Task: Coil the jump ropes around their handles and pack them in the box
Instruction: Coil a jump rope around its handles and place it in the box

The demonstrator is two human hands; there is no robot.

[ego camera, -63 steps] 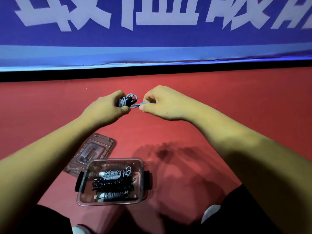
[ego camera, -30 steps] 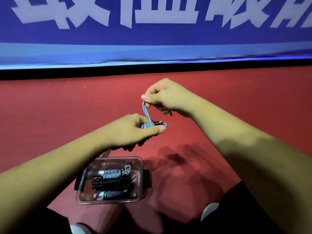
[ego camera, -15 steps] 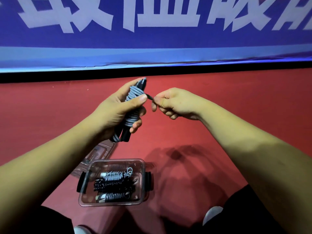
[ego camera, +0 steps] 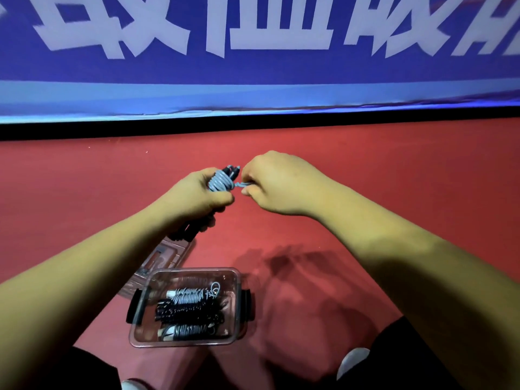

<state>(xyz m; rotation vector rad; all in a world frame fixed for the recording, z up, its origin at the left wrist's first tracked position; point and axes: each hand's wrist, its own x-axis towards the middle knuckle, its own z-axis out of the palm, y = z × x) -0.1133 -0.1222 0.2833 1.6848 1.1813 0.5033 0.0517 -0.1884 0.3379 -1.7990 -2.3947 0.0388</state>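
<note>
**Right hand closes in on the coil**

Since 0.5 s ago the right hand (ego camera: 281, 184) has moved up against the bundle and pinches its grey tail (ego camera: 244, 184). The left hand (ego camera: 197, 195) stays curled round 1 wound jump rope (ego camera: 221, 182), held above the floor. Below, 1 clear box (ego camera: 197, 269) holds 3 coiled ropes (ego camera: 187, 311): 2 grey, 1 black. 1 lid (ego camera: 171, 253) lies behind it.

Sports hall: red floor (ego camera: 394, 170), banner (ego camera: 253, 71).

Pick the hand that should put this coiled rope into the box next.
Left, probably. The left hand grips the whole coiled rope and is the nearer one to the open box; the right hand only pinches the loose end and can simply let go.
</note>
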